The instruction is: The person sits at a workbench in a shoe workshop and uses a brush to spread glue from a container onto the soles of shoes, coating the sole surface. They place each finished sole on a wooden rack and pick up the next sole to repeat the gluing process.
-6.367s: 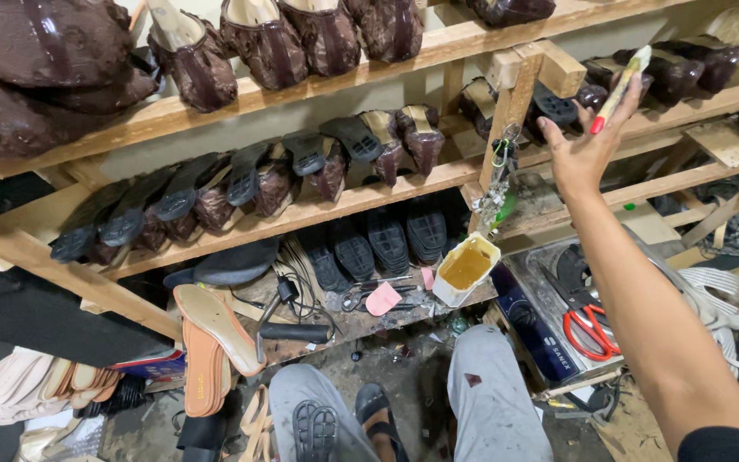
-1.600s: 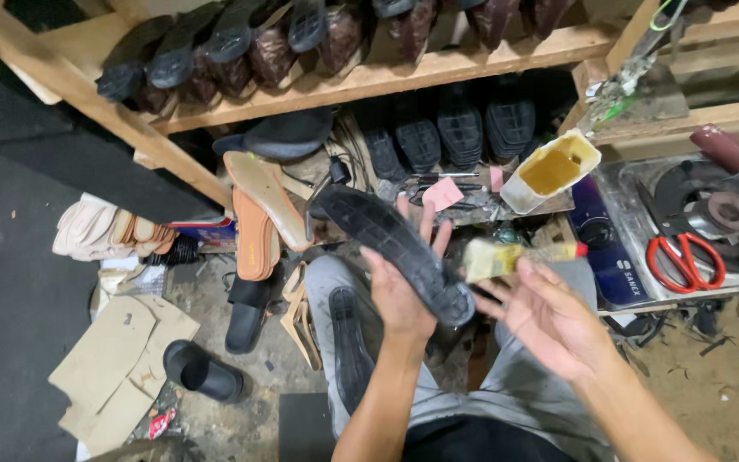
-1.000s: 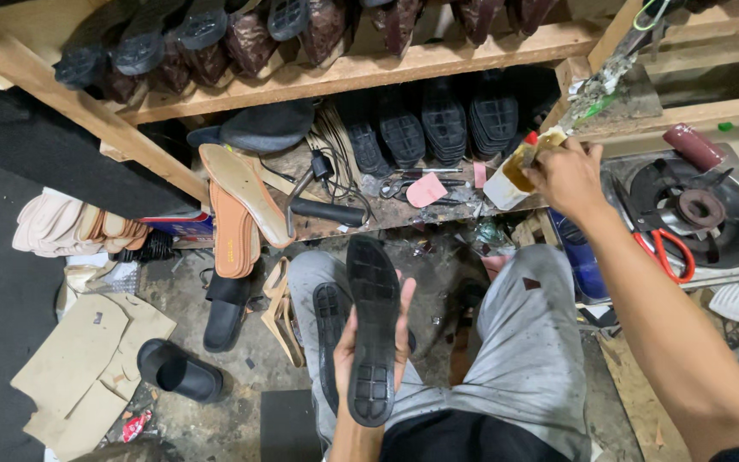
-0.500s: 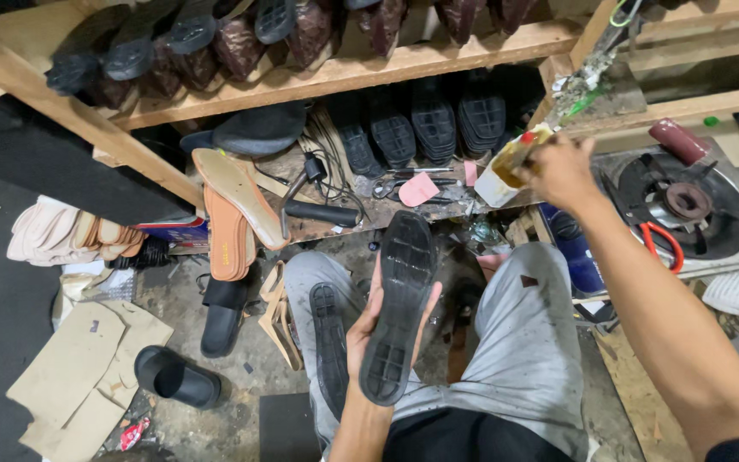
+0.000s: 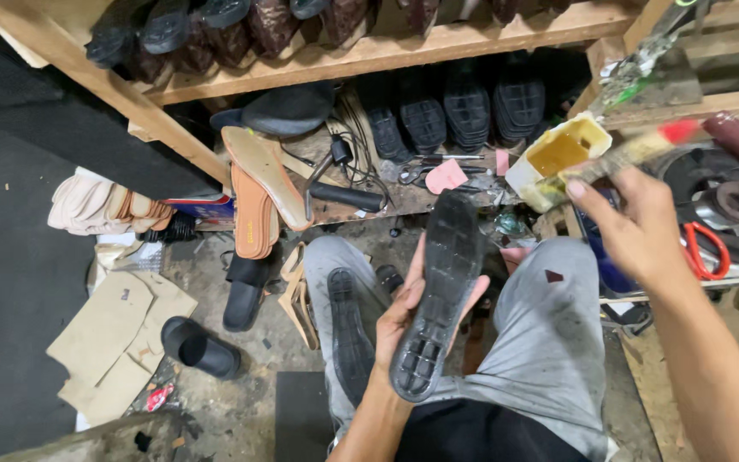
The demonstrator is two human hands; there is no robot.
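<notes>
Above lap, left grip cradling sole; right grip pinching brush

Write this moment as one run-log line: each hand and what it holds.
left hand: holds black shoe sole, tread up | right hand: holds brush beside yellow glue tub | seated, grey trousers

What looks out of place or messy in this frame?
The glue tub sits tilted at the bench edge. Cardboard scraps and a lone black sandal lie on the floor. The black sole looks intact.
</notes>
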